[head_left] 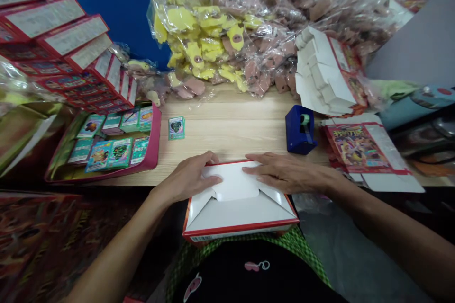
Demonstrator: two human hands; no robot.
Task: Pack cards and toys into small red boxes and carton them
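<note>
Box [239, 206] lies long axis sideways, flaps [236, 184] upward; left hand [192, 176] and right hand [280, 171] spread.

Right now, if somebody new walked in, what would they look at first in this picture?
Probably the big heap of yellow and pinkish-brown figures in clear plastic bags, piled across the back of the pale wooden table. Next might come the white-and-red cardboard box at the near edge, right in front of the person. The bright blue tape dispenser stands out too, to the right of the bare wood.

Cardboard box [241, 206]; glossy plastic bags [256, 42]
</note>
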